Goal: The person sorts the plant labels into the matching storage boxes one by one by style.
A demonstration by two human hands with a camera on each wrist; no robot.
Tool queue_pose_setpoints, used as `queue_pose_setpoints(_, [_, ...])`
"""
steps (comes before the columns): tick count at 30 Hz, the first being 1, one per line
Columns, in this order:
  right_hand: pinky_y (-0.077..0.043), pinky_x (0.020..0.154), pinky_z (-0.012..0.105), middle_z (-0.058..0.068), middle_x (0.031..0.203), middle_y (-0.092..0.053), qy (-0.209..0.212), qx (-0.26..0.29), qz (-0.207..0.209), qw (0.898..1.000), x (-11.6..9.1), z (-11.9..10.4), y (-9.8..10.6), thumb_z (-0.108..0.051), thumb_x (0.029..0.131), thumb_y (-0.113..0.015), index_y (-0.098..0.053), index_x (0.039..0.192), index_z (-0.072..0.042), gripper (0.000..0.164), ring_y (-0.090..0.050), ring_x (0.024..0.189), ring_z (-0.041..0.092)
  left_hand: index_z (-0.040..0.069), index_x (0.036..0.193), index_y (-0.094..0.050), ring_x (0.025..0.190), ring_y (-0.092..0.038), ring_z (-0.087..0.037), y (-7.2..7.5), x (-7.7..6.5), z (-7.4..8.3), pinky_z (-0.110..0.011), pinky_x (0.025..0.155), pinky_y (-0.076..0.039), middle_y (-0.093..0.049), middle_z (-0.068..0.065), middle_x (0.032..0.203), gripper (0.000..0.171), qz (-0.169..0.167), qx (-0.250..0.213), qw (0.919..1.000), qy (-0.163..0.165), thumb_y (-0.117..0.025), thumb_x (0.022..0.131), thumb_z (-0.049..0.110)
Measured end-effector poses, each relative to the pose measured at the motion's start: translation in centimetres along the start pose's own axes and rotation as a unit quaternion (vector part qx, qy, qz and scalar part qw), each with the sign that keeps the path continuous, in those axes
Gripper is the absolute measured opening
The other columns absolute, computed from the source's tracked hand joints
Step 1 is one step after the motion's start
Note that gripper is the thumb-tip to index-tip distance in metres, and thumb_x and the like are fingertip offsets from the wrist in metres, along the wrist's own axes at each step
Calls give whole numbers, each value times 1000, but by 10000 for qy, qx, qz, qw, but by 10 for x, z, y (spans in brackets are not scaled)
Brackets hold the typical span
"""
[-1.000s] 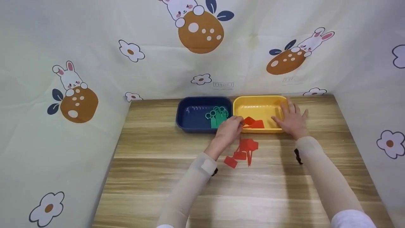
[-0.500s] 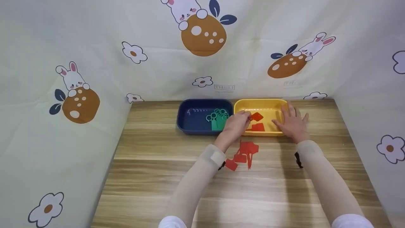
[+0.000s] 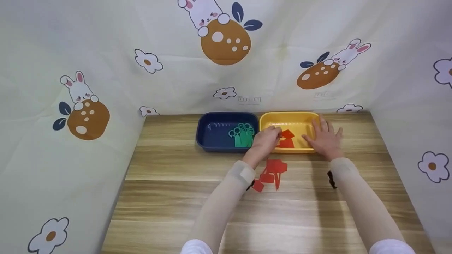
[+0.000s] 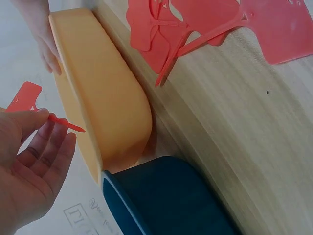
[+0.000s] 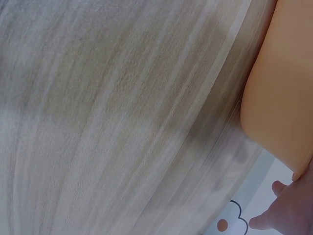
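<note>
red tag moved from rim to over yellow tray, pinched in my left hand; my right hand lay flat, steadying tray.

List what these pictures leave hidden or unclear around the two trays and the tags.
- Red tags in the yellow tray: count unclear in the head view; the left hand covers some.
- Right hand: the right wrist view cuts it off, showing only fingertips.
- Green tags: too small and overlapped to count.
- Blue tray: inside unseen from the left wrist view.
</note>
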State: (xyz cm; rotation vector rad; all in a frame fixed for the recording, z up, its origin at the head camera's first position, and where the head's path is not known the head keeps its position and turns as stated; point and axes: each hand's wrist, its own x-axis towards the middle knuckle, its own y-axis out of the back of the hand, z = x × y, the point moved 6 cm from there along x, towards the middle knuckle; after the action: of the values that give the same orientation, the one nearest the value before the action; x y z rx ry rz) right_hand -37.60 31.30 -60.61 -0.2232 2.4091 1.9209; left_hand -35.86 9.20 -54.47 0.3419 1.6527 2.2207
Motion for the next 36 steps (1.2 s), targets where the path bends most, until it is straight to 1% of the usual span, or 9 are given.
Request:
queue_pose_setpoints(4, [6,108,82,14,169,8,-20,26,-8,10000,0,0,1,-67,97,-37,-8,161,-15,88,-9,148,54,22,114,-67,89,-64,-12,-8,2,0,-23,83,-57,-67,4,104,16,-160,10,9999,6,-62,99,23])
queue_pose_setpoints(8, [3,108,82,14,169,4,-36,38,57,10000,1,-1,2,-64,97,-41,-12,161,-13,86,-12,147,54,21,111,-68,87,-64,-12,-14,3,1,-22,81,-57,-67,3,100,14,-191,130,9997,-53,-63,98,22])
queue_pose_setpoints(10, [2,109,82,14,169,3,-29,16,98,9999,1,-1,3,-63,97,-41,-14,161,-12,86,-13,148,53,21,109,-68,85,-64,-13,-16,4,1,-22,79,-56,-67,4,98,13,-217,152,9996,-69,-64,97,21])
queue_pose_setpoints(16, [2,109,82,14,169,4,-32,17,100,9999,1,-1,1,-64,97,-39,-15,160,-11,86,-13,148,53,20,106,-68,81,-60,-13,-24,7,0,-23,75,-54,-64,3,94,16,-444,171,9988,-96,-62,96,10])
queue_pose_setpoints(19, [3,109,82,15,169,5,-27,57,109,9999,0,-1,0,-63,98,-41,-16,160,-11,85,-12,148,54,20,106,-69,82,-60,-13,-28,8,0,-23,75,-53,-64,4,94,18,-568,201,9981,-121,-60,96,8])
queue_pose_setpoints(27, [3,108,82,15,168,3,-25,93,181,9998,-1,-1,1,-60,98,-44,-19,159,-10,83,-12,147,54,19,104,-69,82,-60,-14,-31,13,1,-22,72,-50,-66,2,94,19,-773,282,9964,-225,-61,94,6])
queue_pose_setpoints(31, [3,108,83,14,169,4,-30,71,175,9998,-1,-1,1,-61,98,-43,-18,160,-11,84,-12,148,54,19,103,-71,81,-59,-15,-32,17,0,-22,72,-49,-67,2,92,17,-958,106,9952,-145,-62,93,7])
queue_pose_setpoints(34, [3,108,83,14,169,6,-27,11,158,9999,-1,-1,0,-63,98,-41,-16,160,-11,85,-12,148,54,17,102,-71,79,-58,-16,-33,18,-2,-21,69,-47,-67,1,89,15,-1071,-151,9941,-41,-62,93,9])
queue_pose_setpoints(36, [3,108,82,13,169,7,-25,-4,138,9999,-1,-1,0,-64,98,-40,-16,160,-11,86,-12,148,53,17,102,-71,79,-57,-16,-33,18,-2,-21,68,-45,-66,1,88,15,-1083,-87,9940,-111,-62,93,8])
